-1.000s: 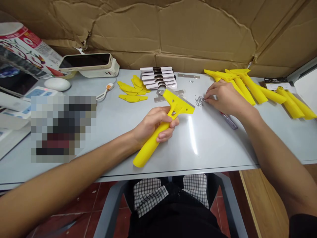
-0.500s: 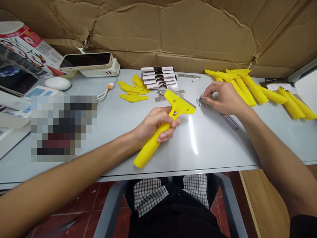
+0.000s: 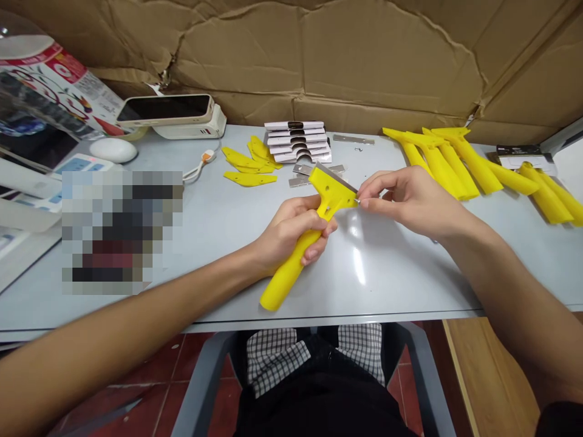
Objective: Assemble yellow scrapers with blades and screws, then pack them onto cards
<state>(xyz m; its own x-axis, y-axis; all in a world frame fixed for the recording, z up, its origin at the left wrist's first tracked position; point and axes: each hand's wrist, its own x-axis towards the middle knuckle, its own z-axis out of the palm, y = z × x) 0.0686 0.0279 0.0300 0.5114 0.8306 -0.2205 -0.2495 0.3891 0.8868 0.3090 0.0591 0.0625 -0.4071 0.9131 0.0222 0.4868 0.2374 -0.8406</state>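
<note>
My left hand is wrapped round the neck of a yellow scraper, whose wide head points up and away to the right. A metal blade lies along the head's far edge, and two screw holes show in the yellow plastic. At the right end of the head, my right hand pinches a small screw between thumb and forefinger, close to the right-hand hole. Beyond the scraper, loose blades and several yellow cover plates lie on the table.
A stack of white blade packs stands at the back. More yellow scraper handles lie at the right. To the left are a phone, a white mouse and a cable. A cardboard sheet backs the table.
My right hand has left the pile of screws and come left to the scraper head, with a screw in its fingertips. My left hand keeps its grip on the scraper.
</note>
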